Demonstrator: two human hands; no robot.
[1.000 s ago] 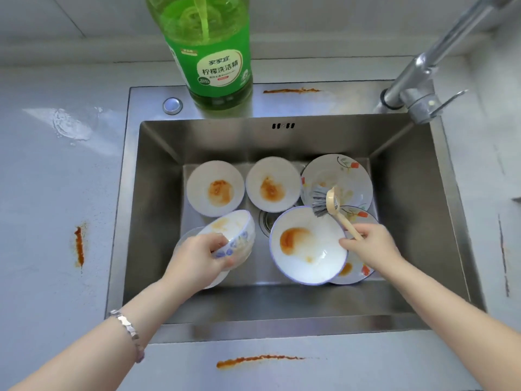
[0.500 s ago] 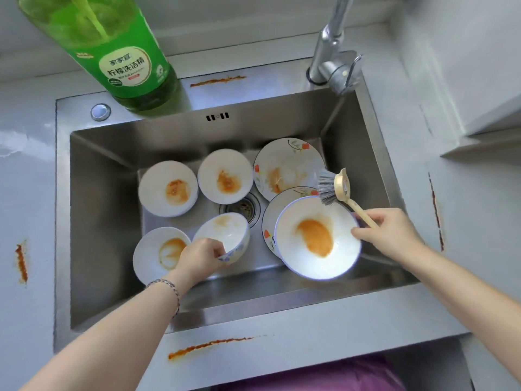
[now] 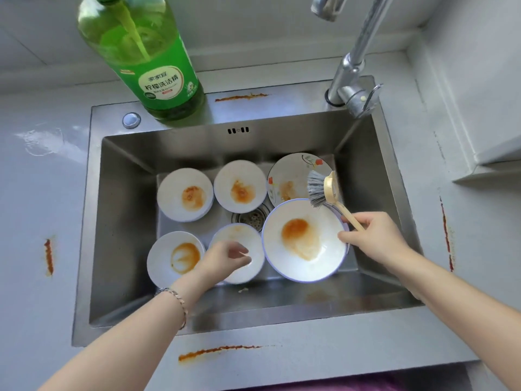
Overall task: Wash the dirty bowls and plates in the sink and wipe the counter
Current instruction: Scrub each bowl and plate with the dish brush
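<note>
1. Head view: the left hand [image 3: 225, 259] hovers loose-fingered, holding nothing, over a small bowl [image 3: 249, 235] on the sink [image 3: 127, 221] floor.
2. The right hand [image 3: 375, 239] grips the brush [image 3: 324, 190] above the large stained bowl [image 3: 304, 241].

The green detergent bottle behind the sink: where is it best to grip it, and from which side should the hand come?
Probably wrap the fingers round its round body at label height, coming from the front: the green detergent bottle stands upright on the sink's rear ledge, and its cap is out of view. The left hand is nearer; the right hand holds the brush.
</note>
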